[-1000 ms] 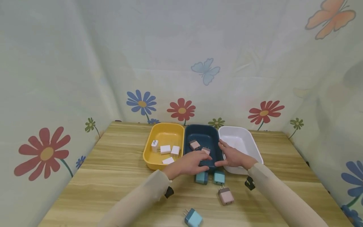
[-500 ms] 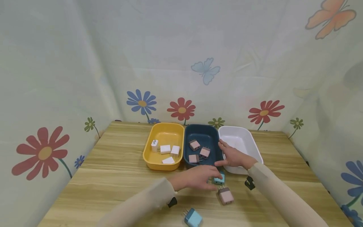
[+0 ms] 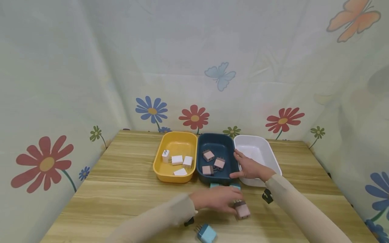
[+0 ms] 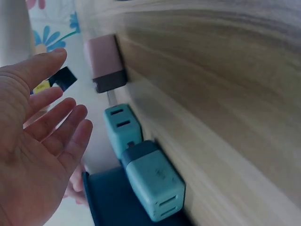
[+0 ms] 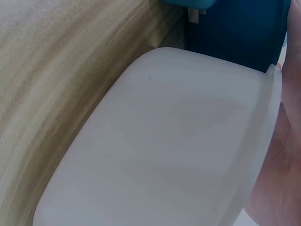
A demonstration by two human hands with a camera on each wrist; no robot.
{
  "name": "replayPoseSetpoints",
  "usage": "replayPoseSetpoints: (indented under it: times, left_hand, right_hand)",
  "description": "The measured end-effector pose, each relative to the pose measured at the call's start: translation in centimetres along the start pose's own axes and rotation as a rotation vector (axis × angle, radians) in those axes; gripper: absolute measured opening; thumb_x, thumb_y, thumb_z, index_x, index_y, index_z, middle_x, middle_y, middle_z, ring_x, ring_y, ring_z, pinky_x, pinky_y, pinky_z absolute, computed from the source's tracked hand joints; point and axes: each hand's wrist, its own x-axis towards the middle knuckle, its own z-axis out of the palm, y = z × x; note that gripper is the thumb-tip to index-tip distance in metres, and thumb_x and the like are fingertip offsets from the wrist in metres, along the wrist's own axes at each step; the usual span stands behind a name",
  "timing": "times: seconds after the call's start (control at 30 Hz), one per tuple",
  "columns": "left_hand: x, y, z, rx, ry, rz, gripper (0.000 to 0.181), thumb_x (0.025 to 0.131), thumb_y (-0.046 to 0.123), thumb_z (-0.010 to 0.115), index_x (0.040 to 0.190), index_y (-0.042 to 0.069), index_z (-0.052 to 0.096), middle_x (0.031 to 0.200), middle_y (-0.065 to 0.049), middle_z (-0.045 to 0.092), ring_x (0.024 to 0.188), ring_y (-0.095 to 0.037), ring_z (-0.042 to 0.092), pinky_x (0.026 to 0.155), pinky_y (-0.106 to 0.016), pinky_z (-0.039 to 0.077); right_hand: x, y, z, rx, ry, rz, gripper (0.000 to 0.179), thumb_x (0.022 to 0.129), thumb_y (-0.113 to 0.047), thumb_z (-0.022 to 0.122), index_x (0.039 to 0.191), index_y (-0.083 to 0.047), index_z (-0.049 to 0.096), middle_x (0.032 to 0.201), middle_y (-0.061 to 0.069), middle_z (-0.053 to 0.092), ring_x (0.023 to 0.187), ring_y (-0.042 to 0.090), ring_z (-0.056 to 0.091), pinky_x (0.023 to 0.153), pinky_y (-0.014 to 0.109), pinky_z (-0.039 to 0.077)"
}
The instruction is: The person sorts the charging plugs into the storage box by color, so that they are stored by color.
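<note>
In the head view my left hand (image 3: 216, 198) is over the table, its fingers loosely extended beside a pink wall charger (image 3: 243, 210) with a brown prong end. The left wrist view shows that hand (image 4: 40, 141) holding nothing, apart from the pink charger (image 4: 104, 61) and two teal chargers (image 4: 157, 186). Those teal chargers (image 3: 235, 186) are partly hidden behind the hand in the head view. My right hand (image 3: 251, 167) rests over the adjoining rims of the navy bin (image 3: 203, 175) and the white bin (image 3: 271, 153), fingers spread.
Three pink chargers (image 3: 219, 163) lie in the navy bin. Left of it, a yellow bin (image 3: 158, 158) holds several white chargers (image 3: 177, 160). Another teal charger (image 3: 207, 233) lies near the front of the wooden table (image 3: 121, 189). A flowered cloth (image 3: 170, 67) hangs behind.
My left hand has moved from over the navy bin towards the front and right, to the pink charger. A third pink charger now shows in the navy bin. The right hand stays put.
</note>
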Motion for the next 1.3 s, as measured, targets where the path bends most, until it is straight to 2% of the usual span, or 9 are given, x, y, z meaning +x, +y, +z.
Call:
replayPoseSetpoints:
  times: [0.17, 0.47, 0.83, 1.1, 1.3]
  left_hand:
    - [0.5, 0.1, 0.7, -0.016, -0.028, 0.003, 0.049, 0.087, 0.031, 0.069, 0.131, 0.014, 0.055, 0.133, 0.004, 0.051, 0.117, -0.002, 0.046, 0.097, -0.013, 0.034]
    - [1.2, 0.1, 1.4, 0.043, -0.047, 0.004, 0.055, 0.086, 0.034, 0.07, 0.136, 0.017, 0.051, 0.141, 0.003, 0.044, 0.125, -0.005, 0.041, 0.099, -0.017, 0.035]
    - [1.7, 0.4, 0.9, -0.004, -0.089, -0.004, 0.047, 0.087, 0.028, 0.07, 0.13, 0.019, 0.054, 0.13, 0.009, 0.051, 0.112, 0.002, 0.046, 0.092, -0.012, 0.037]
    - [1.8, 0.5, 1.0, 0.028, -0.073, 0.013, 0.043, 0.086, 0.031, 0.07, 0.126, 0.019, 0.058, 0.123, 0.009, 0.053, 0.103, 0.002, 0.047, 0.085, -0.01, 0.038]
    - [1.8, 0.3, 1.1, 0.032, -0.084, 0.005, 0.043, 0.085, 0.03, 0.071, 0.125, 0.018, 0.059, 0.121, 0.008, 0.054, 0.101, 0.001, 0.048, 0.085, -0.011, 0.038]
  right_hand:
    - [-0.1, -0.1, 0.0, 0.011, -0.014, 0.018, 0.107, 0.078, -0.054, 0.07, 0.148, 0.005, 0.015, 0.155, 0.022, 0.006, 0.137, 0.039, 0.022, 0.107, 0.053, 0.026]
    - [0.0, -0.1, -0.1, 0.002, -0.01, 0.005, 0.106, 0.078, -0.053, 0.07, 0.147, 0.006, 0.017, 0.155, 0.022, 0.008, 0.137, 0.039, 0.023, 0.107, 0.052, 0.026]
    - [0.0, -0.1, -0.3, 0.02, -0.017, 0.016, 0.107, 0.078, -0.053, 0.07, 0.148, 0.005, 0.015, 0.155, 0.021, 0.007, 0.138, 0.038, 0.022, 0.107, 0.052, 0.026]
    - [-0.1, 0.0, -0.2, 0.022, -0.014, 0.01, 0.107, 0.078, -0.053, 0.07, 0.148, 0.005, 0.015, 0.155, 0.022, 0.007, 0.138, 0.038, 0.022, 0.107, 0.052, 0.026]
    - [-0.1, 0.0, -0.2, 0.024, -0.01, 0.012, 0.107, 0.078, -0.053, 0.07, 0.148, 0.005, 0.016, 0.155, 0.022, 0.007, 0.138, 0.038, 0.022, 0.107, 0.052, 0.026]
